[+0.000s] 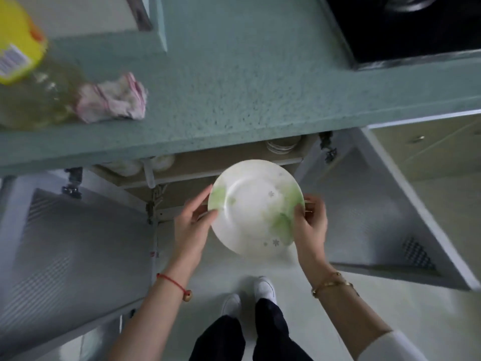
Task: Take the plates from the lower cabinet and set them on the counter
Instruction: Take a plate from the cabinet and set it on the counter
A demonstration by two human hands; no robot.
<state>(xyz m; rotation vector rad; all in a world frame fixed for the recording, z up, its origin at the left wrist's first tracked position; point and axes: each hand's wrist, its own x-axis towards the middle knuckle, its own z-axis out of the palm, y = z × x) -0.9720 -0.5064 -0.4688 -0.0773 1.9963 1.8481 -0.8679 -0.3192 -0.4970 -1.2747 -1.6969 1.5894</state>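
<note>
**White-green plate held in front of open lower cabinet**

Plate point(256, 207) sits between both hands, below the counter point(234, 100) front edge. Left hand point(192, 222) grips its left rim, right hand point(311, 222) pinches its right rim. More plates point(282, 145) stacked inside cabinet point(234, 170).

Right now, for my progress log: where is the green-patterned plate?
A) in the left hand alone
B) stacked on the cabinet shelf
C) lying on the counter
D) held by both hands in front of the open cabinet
D: the left hand and right hand each grip the plate at its rim, off the counter.
</note>
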